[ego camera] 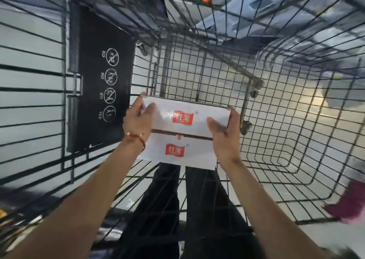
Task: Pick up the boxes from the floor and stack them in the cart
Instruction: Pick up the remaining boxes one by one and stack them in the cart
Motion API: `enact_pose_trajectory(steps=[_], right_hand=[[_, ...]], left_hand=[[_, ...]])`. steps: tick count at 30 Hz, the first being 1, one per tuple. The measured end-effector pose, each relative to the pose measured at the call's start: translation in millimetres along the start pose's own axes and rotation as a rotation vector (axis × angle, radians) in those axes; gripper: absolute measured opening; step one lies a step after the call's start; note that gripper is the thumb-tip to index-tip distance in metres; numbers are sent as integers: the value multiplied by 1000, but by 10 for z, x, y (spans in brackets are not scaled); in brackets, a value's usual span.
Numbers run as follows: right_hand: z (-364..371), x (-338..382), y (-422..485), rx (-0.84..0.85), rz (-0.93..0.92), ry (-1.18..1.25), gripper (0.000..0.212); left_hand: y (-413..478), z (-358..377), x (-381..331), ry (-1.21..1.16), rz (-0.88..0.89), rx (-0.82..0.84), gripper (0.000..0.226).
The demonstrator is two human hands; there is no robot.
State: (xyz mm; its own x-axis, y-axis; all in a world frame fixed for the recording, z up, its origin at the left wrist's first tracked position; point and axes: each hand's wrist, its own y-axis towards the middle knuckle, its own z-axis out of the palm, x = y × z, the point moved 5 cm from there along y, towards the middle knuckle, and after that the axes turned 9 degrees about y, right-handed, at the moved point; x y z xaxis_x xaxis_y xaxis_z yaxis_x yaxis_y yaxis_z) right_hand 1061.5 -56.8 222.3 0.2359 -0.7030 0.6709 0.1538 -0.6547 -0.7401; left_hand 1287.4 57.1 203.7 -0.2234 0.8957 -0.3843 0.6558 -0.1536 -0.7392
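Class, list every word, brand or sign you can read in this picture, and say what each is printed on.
"红派": red logo, printed twice on the white box, each with a small ®.
"NO", "NO", "NO", "YES": beside four round pictograms on the black panel at the left.
Small print under the logos: too small to read.

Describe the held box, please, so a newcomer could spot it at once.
Start at the wire cart filling the view. Inside it, the left hand and right hand grip a white box. Only it carries two red logos, unlike the black panel beside it.
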Motion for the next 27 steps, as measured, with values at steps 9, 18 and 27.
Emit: enact_pose_trajectory(steps=[9, 18, 27], right_hand=[[58, 30, -87, -29, -41, -75, 71], [7, -20, -114, -42, -47, -165, 74], [51, -75, -145, 103, 19, -236, 95]], left_hand=[[-23, -58, 43, 168, 35, 58, 38], [40, -26, 135, 85, 37, 140, 52], [-47, 18, 126, 178, 15, 86, 47]])
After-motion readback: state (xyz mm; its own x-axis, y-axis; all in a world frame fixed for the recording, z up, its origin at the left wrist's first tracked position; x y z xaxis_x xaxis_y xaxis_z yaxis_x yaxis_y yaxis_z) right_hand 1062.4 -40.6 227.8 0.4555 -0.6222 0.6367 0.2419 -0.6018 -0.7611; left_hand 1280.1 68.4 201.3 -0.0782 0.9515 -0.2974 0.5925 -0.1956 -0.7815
